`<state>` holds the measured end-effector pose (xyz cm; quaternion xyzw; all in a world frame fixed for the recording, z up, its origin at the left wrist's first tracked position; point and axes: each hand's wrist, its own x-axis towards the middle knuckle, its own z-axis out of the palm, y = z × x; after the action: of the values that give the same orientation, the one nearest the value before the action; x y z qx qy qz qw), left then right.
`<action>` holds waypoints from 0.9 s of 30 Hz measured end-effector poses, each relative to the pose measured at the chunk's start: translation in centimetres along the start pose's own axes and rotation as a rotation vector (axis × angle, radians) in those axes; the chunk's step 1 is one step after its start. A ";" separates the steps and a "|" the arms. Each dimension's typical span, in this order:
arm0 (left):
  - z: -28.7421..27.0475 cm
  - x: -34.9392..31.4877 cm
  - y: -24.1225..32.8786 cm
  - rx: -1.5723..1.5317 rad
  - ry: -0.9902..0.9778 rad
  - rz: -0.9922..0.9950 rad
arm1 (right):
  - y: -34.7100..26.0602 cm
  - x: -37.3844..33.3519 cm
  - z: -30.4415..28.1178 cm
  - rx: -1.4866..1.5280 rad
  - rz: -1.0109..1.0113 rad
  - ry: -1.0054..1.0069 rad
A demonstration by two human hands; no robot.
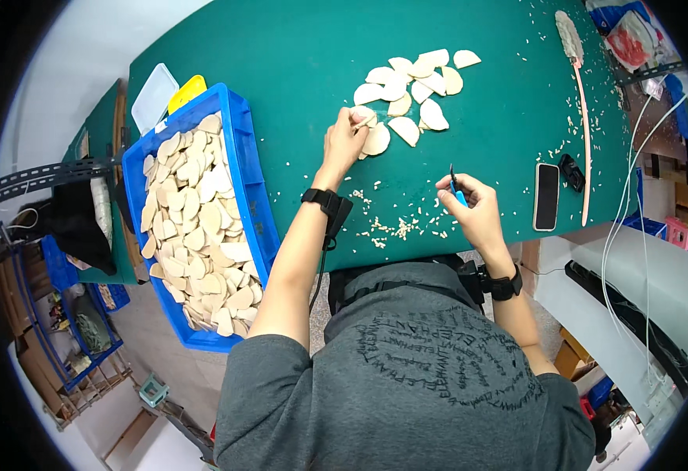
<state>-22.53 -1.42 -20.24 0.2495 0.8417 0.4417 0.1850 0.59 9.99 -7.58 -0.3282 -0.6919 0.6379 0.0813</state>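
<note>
My left hand point(342, 147) reaches over the green table and pinches a cream half-round pad point(365, 115) by its edge. Just beyond and to the right of it lies a loose cluster of similar cream pads point(404, 129), some overlapping. My right hand point(473, 210) is closed around small blue-handled snips point(458, 193), their dark pointed tip aimed away from me. The snips are apart from the pads. Partly hidden by my fingers, their blades cannot be seen well enough to tell how far they are parted.
A blue crate point(250, 196) full of cream pads stands at the left table edge. Pale trimmings point(403, 229) litter the green table point(297, 71). On the right lie a phone point(546, 198), a small black object point(571, 172) and a long-handled brush point(581, 118). White cables point(633, 169) hang beyond.
</note>
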 end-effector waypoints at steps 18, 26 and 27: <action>-8.4 -13.0 12.9 -0.573 -0.037 0.060 | -3.6 1.0 2.8 -0.083 -0.161 -0.280; -8.0 -14.0 13.1 -0.494 0.039 0.125 | -3.6 0.3 2.7 -0.124 -0.198 -0.291; -7.8 -14.1 12.9 -0.475 0.052 0.149 | -3.5 0.3 2.7 -0.124 -0.207 -0.288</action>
<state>-12.00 -8.50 -3.92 0.2491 0.6979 0.6459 0.1836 -2.29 8.00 -4.88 -0.1649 -0.7644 0.6227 0.0264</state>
